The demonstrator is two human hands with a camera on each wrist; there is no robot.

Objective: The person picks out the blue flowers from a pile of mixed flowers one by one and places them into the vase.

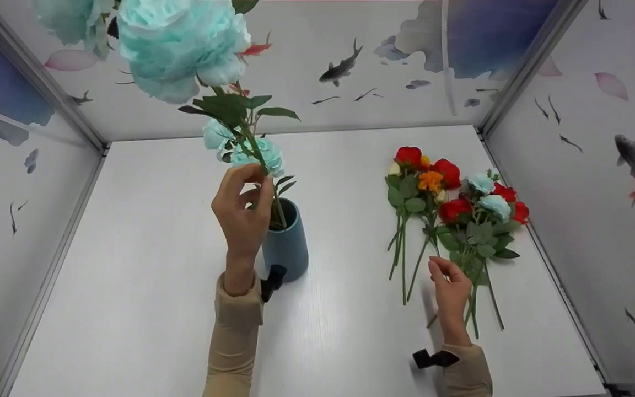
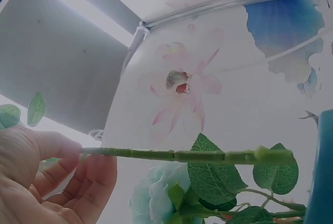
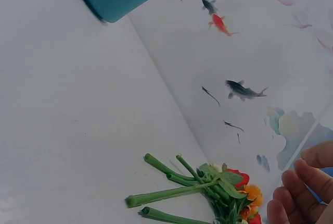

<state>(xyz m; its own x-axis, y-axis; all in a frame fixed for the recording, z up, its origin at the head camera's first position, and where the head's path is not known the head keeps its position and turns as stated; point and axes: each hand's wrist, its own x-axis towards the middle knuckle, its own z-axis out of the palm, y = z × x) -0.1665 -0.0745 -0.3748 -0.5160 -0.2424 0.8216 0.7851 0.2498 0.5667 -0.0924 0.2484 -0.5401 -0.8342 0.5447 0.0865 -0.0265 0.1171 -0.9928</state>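
My left hand [image 1: 243, 207] pinches the green stem of a large light blue artificial peony [image 1: 182, 47], holding it upright above the table. In the left wrist view its bare stem [image 2: 208, 156] extends past the fingertips toward the vase. The blue vase [image 1: 287, 251] stands just right of the left hand, with smaller light blue flowers [image 1: 262, 154] in it. My right hand [image 1: 452, 295] hovers with fingers loosely bent near a bunch of artificial flowers; in the right wrist view nothing shows between its fingertips.
On the right of the white table [image 1: 146, 248] lie red roses [image 1: 447, 173], an orange flower [image 1: 430, 181] and small light blue flowers [image 1: 495, 207], stems toward me. Printed panels [image 1: 350, 105] wall the table at the back and both sides.
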